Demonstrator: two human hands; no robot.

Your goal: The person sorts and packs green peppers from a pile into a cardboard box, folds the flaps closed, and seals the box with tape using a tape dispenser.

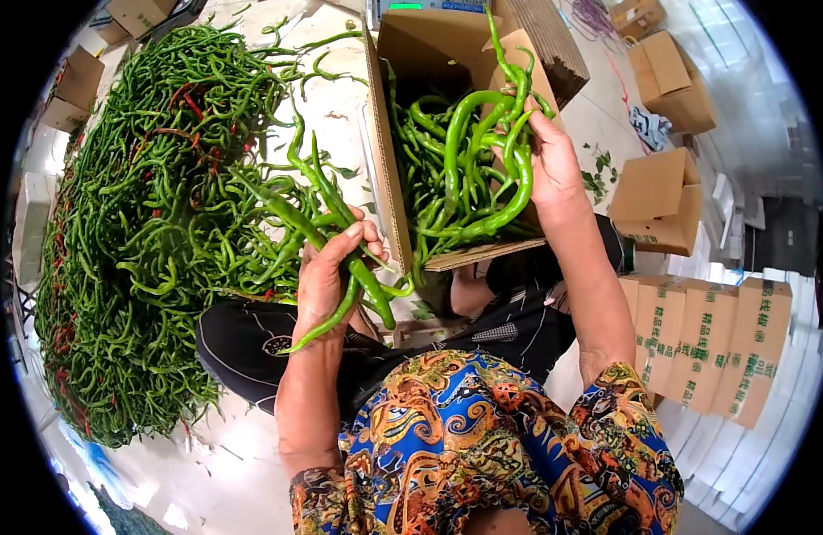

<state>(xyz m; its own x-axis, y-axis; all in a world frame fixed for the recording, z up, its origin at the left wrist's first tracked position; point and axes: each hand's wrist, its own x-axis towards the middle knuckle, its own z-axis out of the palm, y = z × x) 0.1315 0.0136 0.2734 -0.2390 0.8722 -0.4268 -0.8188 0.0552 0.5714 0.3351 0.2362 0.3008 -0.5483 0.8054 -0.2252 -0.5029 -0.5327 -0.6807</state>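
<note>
My left hand (333, 267) is closed round several long green chili peppers (367, 290), between the big pepper heap and the open cardboard box (389, 178). Over the right side of that box, my right hand (547, 156) grips another bunch of curled green peppers (465, 134). Inside the box lie more green peppers (420, 147), partly hidden beneath the bunch. A large heap of green peppers (161, 214) with some red ones covers the floor at the left.
Open cardboard boxes (657, 201) stand at the right, with printed cartons (715, 343) in a row below them. A device with a green display (407, 6) is behind the box. Loose leaves (597, 174) lie on the floor.
</note>
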